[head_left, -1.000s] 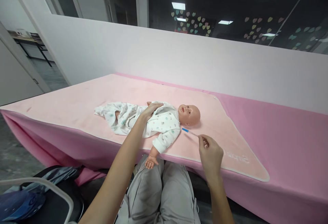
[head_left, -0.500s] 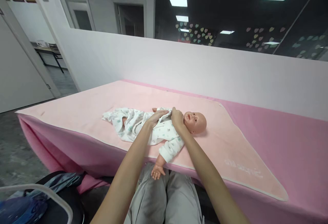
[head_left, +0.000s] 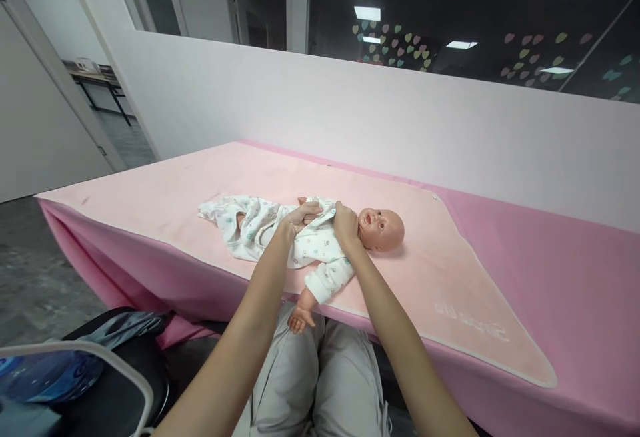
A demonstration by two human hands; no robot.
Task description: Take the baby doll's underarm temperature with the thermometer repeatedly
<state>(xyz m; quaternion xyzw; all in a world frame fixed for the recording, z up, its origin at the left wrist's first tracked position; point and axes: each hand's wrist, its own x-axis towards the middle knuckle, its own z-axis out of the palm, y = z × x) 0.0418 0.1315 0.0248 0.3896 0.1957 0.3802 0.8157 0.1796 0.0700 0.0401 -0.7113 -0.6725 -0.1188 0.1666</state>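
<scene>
A baby doll (head_left: 383,229) lies on its back, head to the right, dressed in a white printed romper (head_left: 320,248). My right hand (head_left: 346,224) is closed on the romper's front edge just below the doll's chin. Over the doll's belly, my left hand (head_left: 304,215) has its fingers curled round the romper's front flap, which is lifted a little between the two hands. One doll arm (head_left: 303,310) hangs over the near table edge. The doll's far hand shows just beyond my left hand. My fingertips are partly hidden.
A pale pink mat (head_left: 440,277) lies under the doll on a pink tablecloth (head_left: 565,290). Behind stands a low white wall (head_left: 400,117) with dark glass above. At lower left is a black chair (head_left: 135,364) with a blue water bottle (head_left: 65,374) on it.
My left fingers, flat and stretched out before, have curled in on the romper's flap. My right hand keeps its hold near the collar. The view has tipped slightly down.
</scene>
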